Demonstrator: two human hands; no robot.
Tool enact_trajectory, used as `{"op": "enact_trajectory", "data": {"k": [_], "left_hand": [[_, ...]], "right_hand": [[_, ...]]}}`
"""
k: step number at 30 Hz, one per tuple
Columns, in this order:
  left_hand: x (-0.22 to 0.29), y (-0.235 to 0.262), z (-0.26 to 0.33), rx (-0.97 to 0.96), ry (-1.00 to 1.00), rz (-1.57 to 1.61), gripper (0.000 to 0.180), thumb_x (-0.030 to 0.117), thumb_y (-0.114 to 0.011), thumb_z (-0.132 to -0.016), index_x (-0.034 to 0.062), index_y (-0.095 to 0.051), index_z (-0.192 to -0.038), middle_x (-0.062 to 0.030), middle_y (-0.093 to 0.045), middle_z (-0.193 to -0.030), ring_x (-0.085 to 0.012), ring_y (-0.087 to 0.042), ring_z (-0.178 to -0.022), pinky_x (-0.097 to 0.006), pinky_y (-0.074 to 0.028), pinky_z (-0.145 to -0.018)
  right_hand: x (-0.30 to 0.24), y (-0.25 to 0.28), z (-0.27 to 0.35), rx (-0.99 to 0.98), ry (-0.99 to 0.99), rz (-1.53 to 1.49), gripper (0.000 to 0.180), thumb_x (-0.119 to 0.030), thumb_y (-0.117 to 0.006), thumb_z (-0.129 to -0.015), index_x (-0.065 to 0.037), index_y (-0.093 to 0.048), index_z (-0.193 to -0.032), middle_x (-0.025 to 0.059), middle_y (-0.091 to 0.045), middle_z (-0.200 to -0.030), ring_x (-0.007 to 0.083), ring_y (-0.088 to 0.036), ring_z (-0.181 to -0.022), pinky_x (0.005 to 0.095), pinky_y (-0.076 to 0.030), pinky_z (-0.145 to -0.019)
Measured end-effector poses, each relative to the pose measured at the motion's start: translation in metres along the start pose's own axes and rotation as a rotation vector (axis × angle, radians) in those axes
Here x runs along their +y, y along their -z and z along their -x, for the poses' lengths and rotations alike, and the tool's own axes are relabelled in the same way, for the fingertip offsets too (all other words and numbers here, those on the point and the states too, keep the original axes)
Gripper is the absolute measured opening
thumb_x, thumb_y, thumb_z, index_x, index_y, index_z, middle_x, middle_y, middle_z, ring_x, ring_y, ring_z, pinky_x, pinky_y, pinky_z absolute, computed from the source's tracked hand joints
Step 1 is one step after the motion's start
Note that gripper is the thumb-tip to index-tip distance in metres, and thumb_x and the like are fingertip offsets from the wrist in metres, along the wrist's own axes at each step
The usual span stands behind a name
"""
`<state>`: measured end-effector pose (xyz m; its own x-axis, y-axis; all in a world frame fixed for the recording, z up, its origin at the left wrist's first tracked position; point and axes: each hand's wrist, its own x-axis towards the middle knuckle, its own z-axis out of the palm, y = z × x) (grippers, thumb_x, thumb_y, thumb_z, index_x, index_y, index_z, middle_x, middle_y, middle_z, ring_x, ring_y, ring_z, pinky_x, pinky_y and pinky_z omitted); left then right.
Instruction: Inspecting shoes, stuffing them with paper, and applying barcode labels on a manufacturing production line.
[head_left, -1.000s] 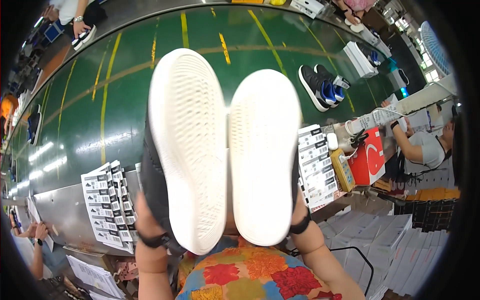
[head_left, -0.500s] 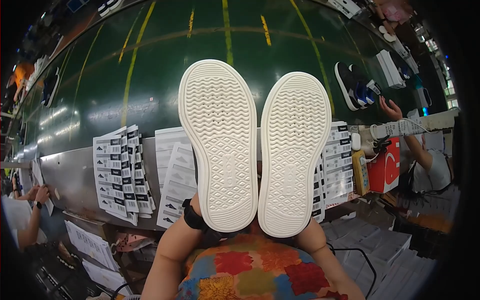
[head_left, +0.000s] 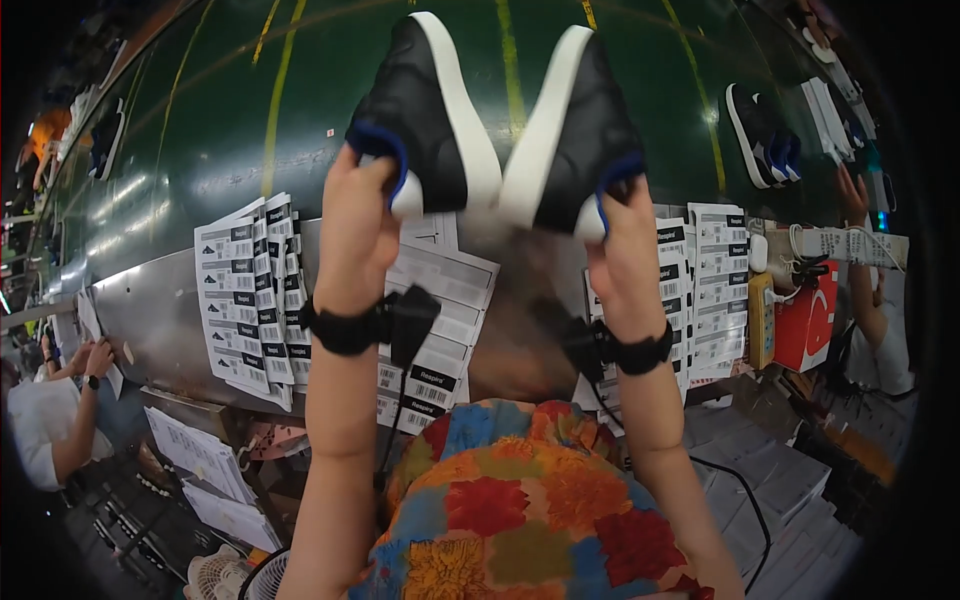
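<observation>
Each of my hands grips one black shoe with a white sole and blue collar lining. My left hand (head_left: 360,210) is closed on the heel collar of the left shoe (head_left: 415,125), its thumb at the opening. At the right shoe's heel, my right hand (head_left: 628,230) pinches the collar; this right shoe (head_left: 590,135) tilts so that its sole edge faces the other shoe. Both toes point away from me over the green surface, and the heels come close together in the middle. Black bands circle both my wrists, with dark blocks and cords attached.
Sheets of printed labels (head_left: 245,300) lie left on the metal ledge (head_left: 150,300), with more label sheets (head_left: 718,290) at right. Beyond stretches a green belt (head_left: 230,130) with yellow lines. Far right stand another pair of shoes (head_left: 755,140), a power strip (head_left: 761,320) and a red box (head_left: 806,325). Co-workers are on both sides.
The shoes have turned from soles facing me to uppers showing, and moved farther away over the green belt. My hands and wrists have come into sight, and the labels beneath are uncovered.
</observation>
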<state>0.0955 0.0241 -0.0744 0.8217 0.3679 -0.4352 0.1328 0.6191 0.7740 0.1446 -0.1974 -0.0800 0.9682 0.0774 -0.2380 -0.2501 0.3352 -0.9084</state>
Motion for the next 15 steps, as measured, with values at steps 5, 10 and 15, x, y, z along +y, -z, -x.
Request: {"op": "enact_trajectory", "data": {"k": [5,10,15], "left_hand": [[0.008,-0.008,-0.013,0.072,-0.136,-0.723,0.040,0.011,-0.055,-0.095,0.0022,-0.053,-0.134,-0.0106,-0.066,-0.111,-0.0192,-0.062,-0.100,-0.033,-0.052,-0.085],[0.031,0.032,0.076,-0.274,-0.447,-1.186,0.033,0.015,-0.064,-0.088,0.0013,-0.064,-0.118,-0.0199,-0.070,-0.094,-0.0252,-0.066,-0.077,-0.034,-0.051,-0.073],[-0.001,0.084,0.133,-0.015,-0.321,-1.584,0.050,0.014,-0.074,-0.081,0.0003,-0.058,-0.127,-0.0222,-0.067,-0.110,-0.0300,-0.067,-0.100,-0.037,-0.051,-0.086]], "right_hand": [[0.033,-0.021,-0.024,-0.114,0.283,0.777,0.056,-0.018,-0.065,-0.091,0.004,-0.044,-0.138,0.0211,-0.049,-0.128,0.0277,-0.058,-0.104,0.0348,-0.049,-0.090],[0.019,-0.011,0.053,-0.298,0.325,1.036,0.045,-0.021,-0.071,-0.084,0.004,-0.053,-0.117,0.0217,-0.055,-0.111,0.0387,-0.057,-0.102,0.0429,-0.049,-0.083],[0.055,-0.020,0.075,-0.415,0.392,1.207,0.040,-0.016,-0.073,-0.079,0.000,-0.055,-0.111,0.0189,-0.058,-0.103,0.0348,-0.061,-0.091,0.0442,-0.050,-0.075]]}}
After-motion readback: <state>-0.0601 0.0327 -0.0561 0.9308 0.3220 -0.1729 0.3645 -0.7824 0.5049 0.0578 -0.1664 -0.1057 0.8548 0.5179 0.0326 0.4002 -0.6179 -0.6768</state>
